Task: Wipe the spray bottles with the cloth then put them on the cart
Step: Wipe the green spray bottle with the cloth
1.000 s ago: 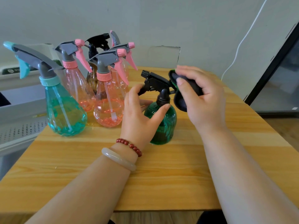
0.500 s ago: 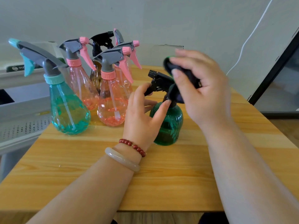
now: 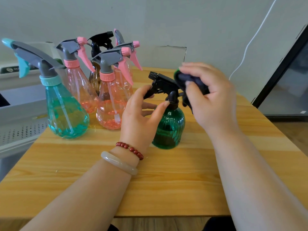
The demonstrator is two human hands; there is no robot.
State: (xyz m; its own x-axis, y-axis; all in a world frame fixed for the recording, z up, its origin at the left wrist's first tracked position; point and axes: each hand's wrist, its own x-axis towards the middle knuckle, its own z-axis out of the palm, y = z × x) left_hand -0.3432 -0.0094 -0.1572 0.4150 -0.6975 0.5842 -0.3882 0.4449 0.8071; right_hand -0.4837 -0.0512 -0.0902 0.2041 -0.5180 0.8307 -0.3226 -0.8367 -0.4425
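1. The left forearm enters from the lower left and slants up toward the middle, bare to the wrist.
2. The left hand shows its back to the camera. Its thumb tip presses the neck of the green spray bottle, and its fingers curl round the far side under the trigger.
3. The right forearm enters from the lower right corner and angles up and inward.
4. The right hand sits higher than the left, slightly blurred, with bent fingers and thumb pinching a dark cloth at the back of the bottle's head.
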